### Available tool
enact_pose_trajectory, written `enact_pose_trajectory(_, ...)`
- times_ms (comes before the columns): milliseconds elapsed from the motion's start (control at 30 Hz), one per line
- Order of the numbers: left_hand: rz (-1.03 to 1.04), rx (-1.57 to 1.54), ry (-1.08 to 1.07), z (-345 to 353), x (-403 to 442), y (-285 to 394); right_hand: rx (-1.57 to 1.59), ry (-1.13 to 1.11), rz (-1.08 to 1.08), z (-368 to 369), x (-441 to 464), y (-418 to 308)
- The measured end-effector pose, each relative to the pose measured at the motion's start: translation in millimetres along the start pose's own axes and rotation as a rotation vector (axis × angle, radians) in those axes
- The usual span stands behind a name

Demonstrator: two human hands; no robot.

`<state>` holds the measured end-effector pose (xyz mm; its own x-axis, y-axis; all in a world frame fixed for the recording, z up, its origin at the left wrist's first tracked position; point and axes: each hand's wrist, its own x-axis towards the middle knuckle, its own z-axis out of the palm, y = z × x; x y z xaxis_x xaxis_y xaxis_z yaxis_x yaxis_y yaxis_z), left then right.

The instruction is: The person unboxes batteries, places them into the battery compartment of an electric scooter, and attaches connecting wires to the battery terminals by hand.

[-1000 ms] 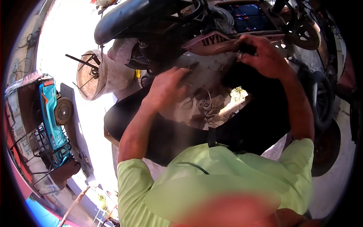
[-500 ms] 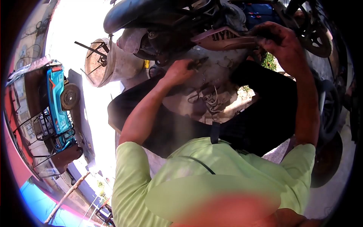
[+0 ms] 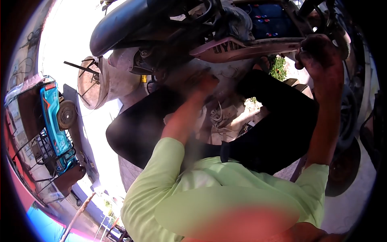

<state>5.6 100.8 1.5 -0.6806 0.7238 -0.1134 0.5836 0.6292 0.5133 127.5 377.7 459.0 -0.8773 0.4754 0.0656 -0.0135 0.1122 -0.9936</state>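
A long pinkish side panel [image 3: 231, 50] with dark lettering runs along the lower side of a two-wheeler with a black seat [image 3: 133, 24]. My right hand [image 3: 320, 52], darkly smudged, is closed around the panel's right end, its fingers curled inward. My left hand [image 3: 207, 84] is below the panel's left part, over the shaded ground between my knees. Motion blur smears its fingers, and whether it holds anything is unclear. Dark blue batteries [image 3: 270, 20] with red terminals sit in the frame above the panel.
A whitish bucket [image 3: 102, 82] with dark metal rods stands left of the two-wheeler. Loose cables [image 3: 217, 115] lie on the ground between my legs. A wheel [image 3: 344, 169] is at my right. A blue three-wheeled vehicle [image 3: 52, 121] is parked farther left.
My right hand has moved right to the panel's far end. My left hand has shifted slightly right and down, away from the panel. The view has also shifted a little.
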Motion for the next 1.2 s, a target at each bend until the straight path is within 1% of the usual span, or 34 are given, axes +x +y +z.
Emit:
enact_pose_trajectory(67,0.288,0.194,-0.071,37,4,-19,0.003,0.047,-0.020,-4,0,-3)
enact_pose_trajectory(100,0.019,-0.115,-0.119,49,10,-15,0.008,0.073,-0.032,-6,0,-6)
enact_pose_trajectory(133,-0.239,-0.433,-0.216,59,17,-8,-0.032,0.107,-0.062,-7,1,-8)
enact_pose_trajectory(167,-0.530,-0.727,-0.232,70,23,-2,-0.073,0.140,-0.090,-8,2,-9)
enact_pose_trajectory(200,-0.541,-0.726,-0.238,77,27,-2,-0.113,0.169,-0.116,-9,4,-8)
enact_pose_trajectory(233,-0.483,-0.665,-0.241,86,28,-1,-0.067,0.183,-0.128,-11,7,-7)
enact_pose_trajectory(300,-0.275,-0.485,-0.227,103,29,-7,-0.097,0.248,-0.072,-13,9,-6)
enact_pose_trajectory(367,-0.090,-0.317,-0.185,118,29,-18,-0.135,0.219,-0.093,-14,9,-5)
enact_pose_trajectory(433,0.074,-0.132,-0.089,132,28,-31,-0.136,0.202,-0.121,-12,10,-4)
enact_pose_trajectory(533,0.294,0.152,0.157,163,26,-57,-0.106,0.212,-0.120,-11,13,-5)
enact_pose_trajectory(567,0.245,0.159,0.099,152,29,-50,-0.100,0.217,-0.112,-12,13,-6)
enact_pose_trajectory(600,0.140,0.122,0.072,142,28,-41,-0.095,0.208,-0.120,-14,12,-5)
enact_pose_trajectory(633,0.035,0.085,0.045,117,27,-18,-0.089,0.200,-0.130,-19,12,-2)
enact_pose_trajectory(667,-0.068,0.048,0.018,111,25,-9,-0.084,0.193,-0.138,-22,13,0)
enact_pose_trajectory(767,-0.164,-0.124,0.167,93,22,3,-0.113,0.152,-0.115,-27,12,-3)
enact_pose_trajectory(800,-0.265,-0.196,0.130,87,20,7,-0.113,0.153,-0.121,-28,11,-2)
enact_pose_trajectory(867,-0.465,-0.337,0.062,28,26,37,-0.109,0.156,-0.139,-28,11,1)
enact_pose_trajectory(967,-0.363,-0.355,-0.047,-11,25,41,-0.132,0.089,-0.188,-38,13,9)
enact_pose_trajectory(1067,-0.252,-0.279,-0.155,-51,17,52,-0.093,0.052,-0.230,-38,17,8)
enact_pose_trajectory(1167,-0.122,-0.343,-0.236,-93,8,67,-0.130,0.086,-0.263,-35,19,9)
enact_pose_trajectory(1200,-0.121,-0.364,-0.286,-109,4,74,-0.106,0.069,-0.255,-35,19,9)
